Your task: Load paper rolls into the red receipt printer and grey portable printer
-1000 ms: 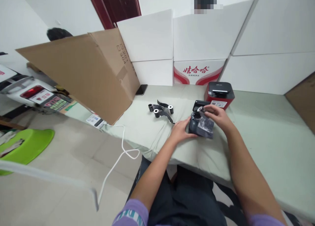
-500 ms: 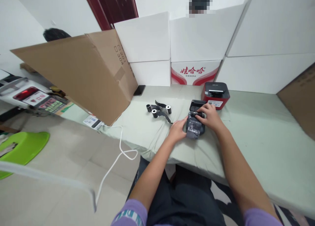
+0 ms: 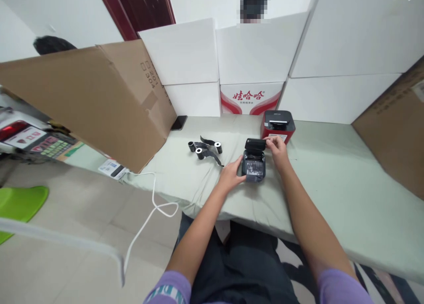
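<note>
A small dark portable printer [image 3: 254, 167] sits on the cloth-covered table with its lid [image 3: 255, 144] raised at the far side. A black ribbon-like strip covers the inside and hangs over the near edge. My left hand [image 3: 231, 174] grips the printer's left side, thumb at its near corner. At the lid's right edge, my right hand [image 3: 277, 150] is closed, pinching it between thumb and fingers. To the left of the printer lie several small rolls [image 3: 199, 153] with loose black strips trailing from them.
A red and black box-shaped device [image 3: 278, 122] stands just behind my right hand. White boxes [image 3: 251, 52] line the table's back. An opened-out cardboard box [image 3: 99, 92], a phone [image 3: 179, 122] and a white cable [image 3: 154, 207] are on the left. Another cardboard box [image 3: 397, 127] borders the right.
My right hand has moved from inside the printer up to the lid's right edge. The lid now stands more into view. The camera view has shifted slightly right.
</note>
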{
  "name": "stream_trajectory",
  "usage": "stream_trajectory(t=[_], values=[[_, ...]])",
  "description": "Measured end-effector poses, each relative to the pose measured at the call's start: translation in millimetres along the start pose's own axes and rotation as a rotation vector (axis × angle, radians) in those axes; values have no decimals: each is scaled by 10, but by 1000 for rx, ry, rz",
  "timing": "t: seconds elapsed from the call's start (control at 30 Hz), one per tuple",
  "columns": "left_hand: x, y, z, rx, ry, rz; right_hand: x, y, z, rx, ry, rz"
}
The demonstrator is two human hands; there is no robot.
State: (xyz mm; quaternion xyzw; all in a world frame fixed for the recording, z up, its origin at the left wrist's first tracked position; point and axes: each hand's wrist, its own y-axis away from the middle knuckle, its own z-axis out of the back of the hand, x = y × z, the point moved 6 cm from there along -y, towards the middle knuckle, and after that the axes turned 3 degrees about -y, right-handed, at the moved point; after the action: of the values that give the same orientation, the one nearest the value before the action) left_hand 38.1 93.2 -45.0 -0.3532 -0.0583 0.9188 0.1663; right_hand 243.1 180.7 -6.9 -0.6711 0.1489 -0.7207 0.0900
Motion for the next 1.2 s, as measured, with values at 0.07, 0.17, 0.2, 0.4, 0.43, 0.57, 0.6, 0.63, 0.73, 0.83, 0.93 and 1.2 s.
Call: stream_trajectory(t=[0.07,0.17,0.2,0.4,0.43,0.57,0.6,0.63,0.73,0.83,0.93,1.2], values=[[2,6,-4,2,-9,18,-38,8,-48,99,-13,-48],[2,6,-18,6,-17,25,-103,56,-146,266,47,-116],[3,4,-24,7,-18,25,-126,74,-168,309,72,-140],[16,-2,-18,-1,-21,20,-214,146,-132,441,105,-306],[0,-1,-8,-7,-17,-6,-207,152,-121,452,100,-315],[-74,9,-5,23,-41,-92,-167,179,-123,474,75,-341],[-80,10,-12,37,-51,-86,-163,186,-131,474,75,-350],[-81,9,-16,47,-56,-71,-161,192,-138,474,76,-356],[-84,-1,-3,51,-43,-12,-162,202,-161,489,67,-352],[-104,-17,38,48,-30,21,-167,199,-172,507,36,-331],[-122,-26,71,48,-46,22,-178,205,-173,496,20,-315],[-70,-44,13,32,-63,-14,-249,607,89,146,206,-328]])
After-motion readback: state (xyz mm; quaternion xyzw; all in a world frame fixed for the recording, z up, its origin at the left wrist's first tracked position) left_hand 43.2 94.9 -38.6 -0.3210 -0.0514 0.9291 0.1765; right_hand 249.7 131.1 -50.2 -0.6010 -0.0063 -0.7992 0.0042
